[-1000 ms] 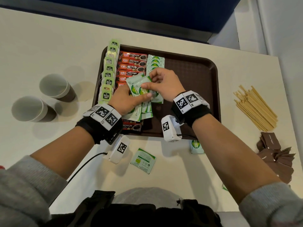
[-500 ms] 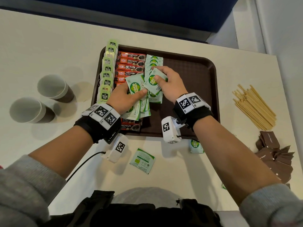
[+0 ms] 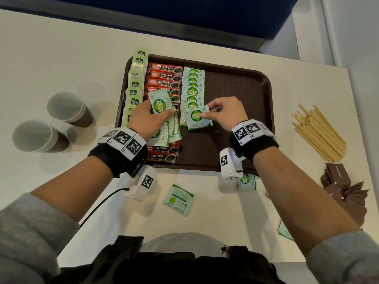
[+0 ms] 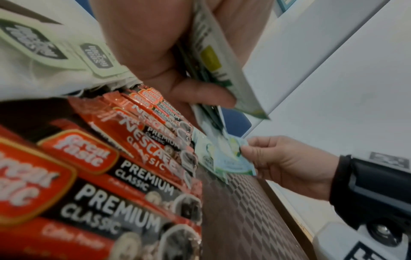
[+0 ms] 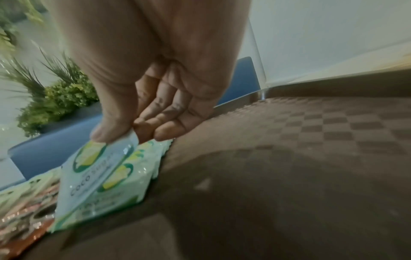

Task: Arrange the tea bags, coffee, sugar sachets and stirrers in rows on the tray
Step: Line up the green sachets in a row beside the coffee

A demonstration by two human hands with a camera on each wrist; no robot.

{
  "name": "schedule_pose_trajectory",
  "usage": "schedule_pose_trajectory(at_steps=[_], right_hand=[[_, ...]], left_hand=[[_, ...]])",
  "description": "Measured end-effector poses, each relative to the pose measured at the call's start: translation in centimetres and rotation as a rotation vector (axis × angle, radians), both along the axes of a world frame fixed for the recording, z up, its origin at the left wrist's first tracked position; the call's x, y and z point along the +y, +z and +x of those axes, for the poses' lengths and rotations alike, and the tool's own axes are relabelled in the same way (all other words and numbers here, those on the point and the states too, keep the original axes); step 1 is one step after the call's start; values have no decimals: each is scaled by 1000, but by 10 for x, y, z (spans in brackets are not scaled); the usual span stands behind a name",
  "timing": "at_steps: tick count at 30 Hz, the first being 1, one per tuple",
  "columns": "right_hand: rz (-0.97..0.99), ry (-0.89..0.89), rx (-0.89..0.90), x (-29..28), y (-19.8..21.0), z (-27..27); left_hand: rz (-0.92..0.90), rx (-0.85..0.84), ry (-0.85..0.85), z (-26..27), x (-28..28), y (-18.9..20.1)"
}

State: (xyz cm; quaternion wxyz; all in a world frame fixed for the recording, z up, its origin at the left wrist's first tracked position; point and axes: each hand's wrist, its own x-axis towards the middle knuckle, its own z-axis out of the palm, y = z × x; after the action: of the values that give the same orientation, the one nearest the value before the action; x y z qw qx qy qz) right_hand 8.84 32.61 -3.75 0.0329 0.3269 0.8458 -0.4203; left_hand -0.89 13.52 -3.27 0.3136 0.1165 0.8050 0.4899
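On the brown tray [image 3: 235, 83] lie a column of green-tagged tea bags [image 3: 135, 87], a column of red coffee sticks [image 3: 165, 75] and a column of green-white sugar sachets [image 3: 192, 87]. My left hand [image 3: 147, 119] grips a fanned stack of sugar sachets [image 3: 161, 103] [image 4: 213, 58] over the coffee sticks [image 4: 124, 176]. My right hand [image 3: 221, 111] pinches one sugar sachet [image 3: 196, 118] [image 5: 93, 167] by its edge, low over the near end of the sachet column [image 5: 124, 183]. Wooden stirrers [image 3: 317, 132] lie on the table right of the tray.
Two paper cups [image 3: 67, 108] [image 3: 39, 136] stand left of the tray. Loose sachets [image 3: 178, 199] [image 3: 247, 181] lie on the table near me. Brown packets [image 3: 344, 185] are piled at the right edge. The tray's right half [image 5: 311, 140] is bare.
My right hand has drawn one sachet away from the stack and carried it right and nearer, to the near end of the sachet column. The left hand stays with its stack.
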Motion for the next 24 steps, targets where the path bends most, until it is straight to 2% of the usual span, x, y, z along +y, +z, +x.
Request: schedule_pose_trajectory(at_steps=[7, 24], right_hand=[[-25, -43, -39, -9, -15, 7], [48, -95, -14, -19, -20, 1]], left_hand=[[-8, 12, -5, 0, -1, 3], [-9, 5, -4, 1, -1, 5]])
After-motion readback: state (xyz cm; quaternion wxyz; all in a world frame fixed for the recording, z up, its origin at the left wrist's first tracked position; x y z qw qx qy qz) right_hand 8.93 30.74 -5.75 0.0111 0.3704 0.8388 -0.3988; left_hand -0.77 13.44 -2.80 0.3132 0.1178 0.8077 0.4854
